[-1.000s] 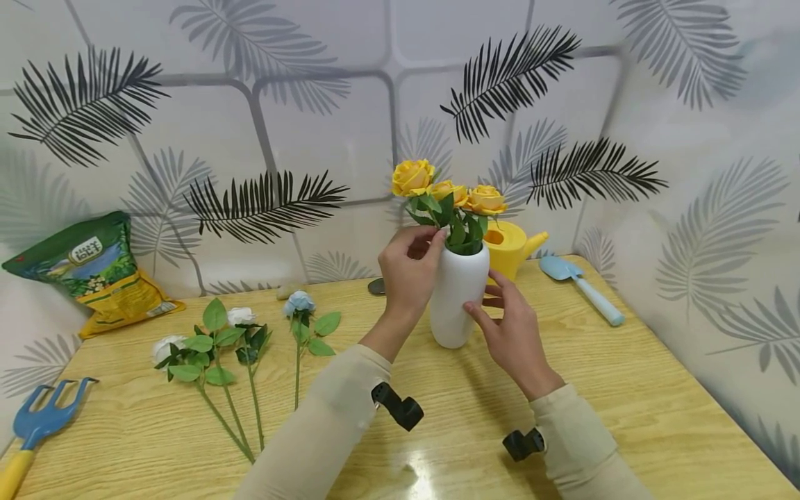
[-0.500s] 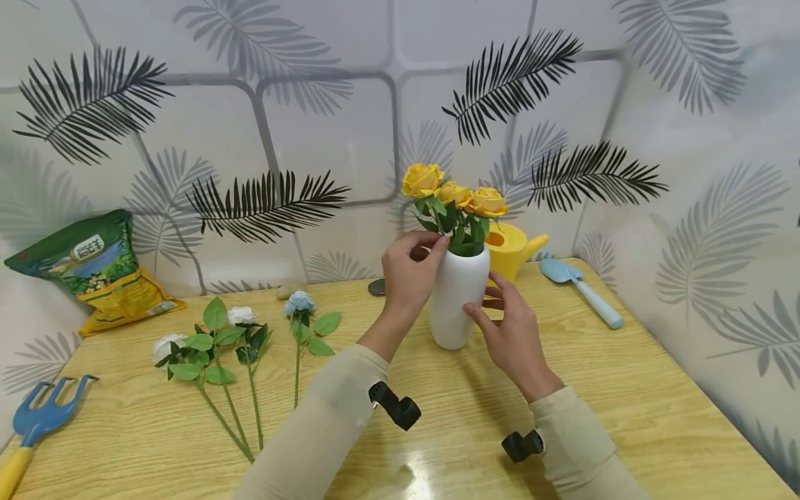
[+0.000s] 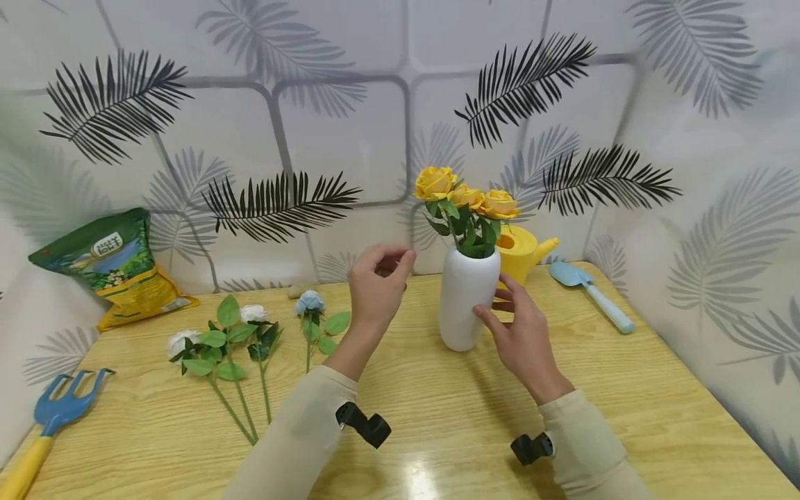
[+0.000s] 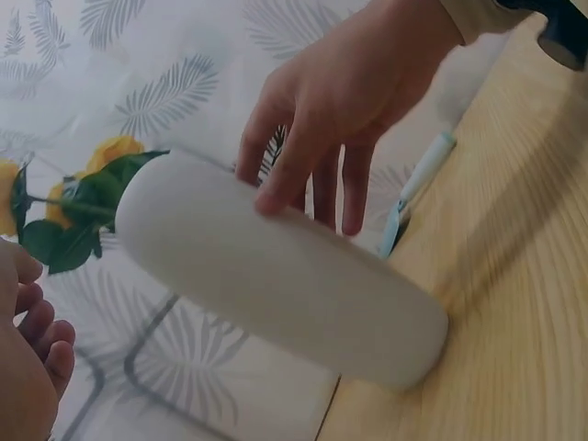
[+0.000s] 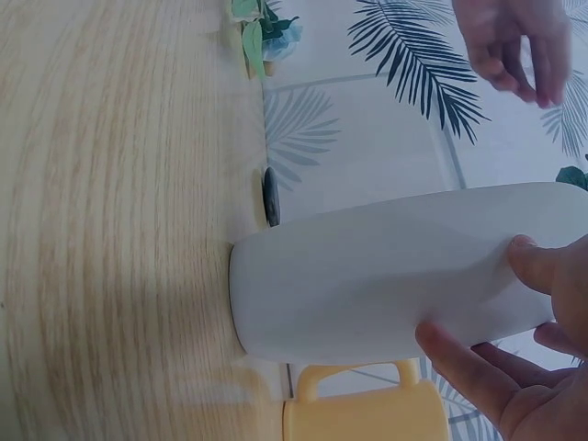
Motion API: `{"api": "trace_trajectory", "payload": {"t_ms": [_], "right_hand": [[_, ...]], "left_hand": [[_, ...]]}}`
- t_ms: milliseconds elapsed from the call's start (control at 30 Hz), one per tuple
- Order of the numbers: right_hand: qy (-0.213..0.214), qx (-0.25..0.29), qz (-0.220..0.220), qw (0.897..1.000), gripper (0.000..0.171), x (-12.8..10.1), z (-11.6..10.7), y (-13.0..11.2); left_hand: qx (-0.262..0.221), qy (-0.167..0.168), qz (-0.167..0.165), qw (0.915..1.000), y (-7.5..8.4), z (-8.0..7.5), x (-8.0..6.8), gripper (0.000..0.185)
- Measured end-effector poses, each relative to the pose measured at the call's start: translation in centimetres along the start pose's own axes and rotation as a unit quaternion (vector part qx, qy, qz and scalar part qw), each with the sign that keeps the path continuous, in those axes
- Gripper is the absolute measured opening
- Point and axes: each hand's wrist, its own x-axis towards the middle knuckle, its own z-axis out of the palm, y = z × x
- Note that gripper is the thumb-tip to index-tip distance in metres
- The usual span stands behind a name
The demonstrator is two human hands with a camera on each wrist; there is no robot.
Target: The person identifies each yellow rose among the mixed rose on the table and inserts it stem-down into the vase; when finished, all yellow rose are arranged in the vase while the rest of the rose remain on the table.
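Beside the white vase (image 3: 464,298), right hand (image 3: 523,338) touches it, fingers straight; left hand (image 3: 375,292) hovers, fingers loosely curled

Vase (image 3: 464,298): you see plain white
Roses in vase (image 3: 464,196): yellow, green leaves
Watering can (image 3: 521,251): yellow
Trowel (image 3: 590,295): pale blue
Rake (image 3: 46,427), lower left: blue, yellow handle
Wall (image 3: 350,125): black and grey palm fronds
Table (image 3: 625,389): light wood grain

Roses (image 3: 465,201) in vase (image 3: 465,298) — watering can (image 3: 521,253) behind it.
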Motion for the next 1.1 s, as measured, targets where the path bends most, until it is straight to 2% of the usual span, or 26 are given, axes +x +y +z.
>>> {"api": "trace_trajectory", "payload": {"t_ms": [367, 567, 700, 800, 967, 1100], "right_hand": [[-0.001, -0.002, 0.009, 1.000, 0.067, 0.2, -0.3, 0.2], [0.001, -0.005, 0.005, 1.000, 0.067, 0.2, -0.5, 0.3], [0.000, -0.005, 0.006, 1.000, 0.067, 0.2, -0.6, 0.3], [-0.001, -0.004, 0.008, 1.000, 0.066, 0.2, -0.5, 0.2], [0.000, 0.000, 0.006, 1.000, 0.066, 0.0, -0.1, 0.3], [-0.002, 0.004, 0.006, 1.000, 0.066, 0.0, 0.0, 0.2]], "left_hand": [[0.006, 0.048, -0.065, 0.9967, -1.6, -7.2, -1.7, 0.012], [0.079, 0.066, -0.097, 0.9899, -3.0, -11.7, -2.8, 0.013], [0.136, 0.078, -0.137, 0.9781, -3.4, -14.8, -3.6, 0.012], [0.183, 0.072, -0.169, 0.9658, -3.7, -17.1, -4.3, 0.013], [0.258, 0.036, -0.222, 0.9397, -4.6, -20.4, -5.6, 0.017], [0.298, 0.001, -0.250, 0.9213, -5.2, -22.3, -6.4, 0.022]]}}
